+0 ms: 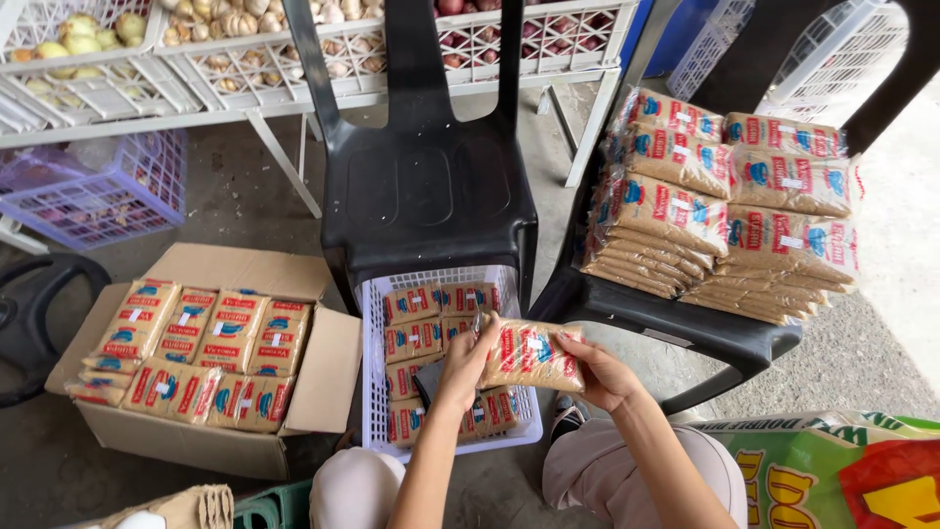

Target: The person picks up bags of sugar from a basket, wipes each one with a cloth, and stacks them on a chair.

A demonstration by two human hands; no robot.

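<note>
Both hands hold one flat brown clear-plastic packet with red-and-blue label (534, 358) above the white plastic basket (373, 392): right hand (599, 374) clasping its end, left hand (468, 358) pinching (small dark tool, unclear). Labelling step, seemingly; next needs steady placing.

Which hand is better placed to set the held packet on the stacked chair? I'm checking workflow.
Probably the right hand: it grips the packet on the side nearer the stacked packets. The left hand is over the white basket.

Single head view, looking steeply down, close over lap and floor.
</note>
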